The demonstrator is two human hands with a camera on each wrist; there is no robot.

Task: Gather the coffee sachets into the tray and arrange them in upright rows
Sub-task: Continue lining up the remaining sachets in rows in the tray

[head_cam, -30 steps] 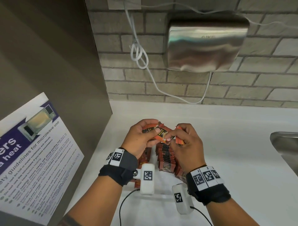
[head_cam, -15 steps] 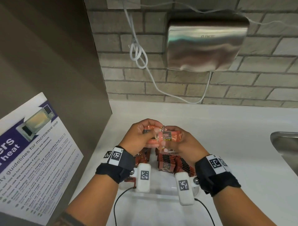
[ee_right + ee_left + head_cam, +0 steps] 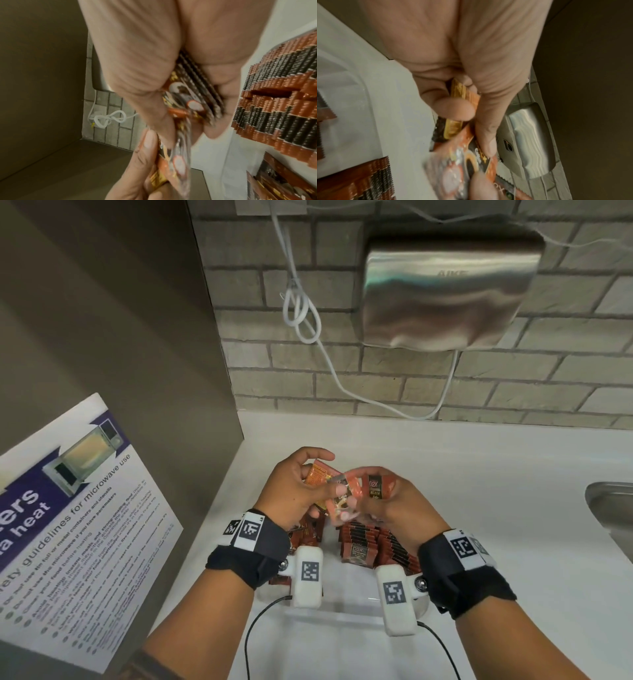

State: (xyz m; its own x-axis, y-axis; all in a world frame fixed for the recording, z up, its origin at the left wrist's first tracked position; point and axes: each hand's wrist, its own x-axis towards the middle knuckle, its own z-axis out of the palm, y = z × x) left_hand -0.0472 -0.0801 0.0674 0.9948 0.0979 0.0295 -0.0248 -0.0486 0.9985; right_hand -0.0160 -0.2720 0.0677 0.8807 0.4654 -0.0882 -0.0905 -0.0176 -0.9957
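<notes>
Both hands hover just above a clear tray (image 3: 337, 609) on the white counter. My left hand (image 3: 301, 491) grips a few orange coffee sachets (image 3: 318, 477), seen close in the left wrist view as sachets (image 3: 464, 94). My right hand (image 3: 387, 505) holds a small stack of sachets (image 3: 378, 487), shown edge-on in the right wrist view as a stack (image 3: 193, 94). One sachet (image 3: 344, 501) hangs blurred between the two hands, pinched by fingertips. Upright rows of sachets (image 3: 370, 546) stand in the tray below, also rows (image 3: 281, 92).
A brown cabinet side with a microwave poster (image 3: 68, 529) stands on the left. A steel hand dryer (image 3: 448, 289) and a looped white cable (image 3: 301, 313) hang on the brick wall. A steel sink edge (image 3: 613, 515) lies at the right.
The right wrist has turned so its palm faces inward. The hands drew slightly apart, and one sachet now hangs tilted between them.
</notes>
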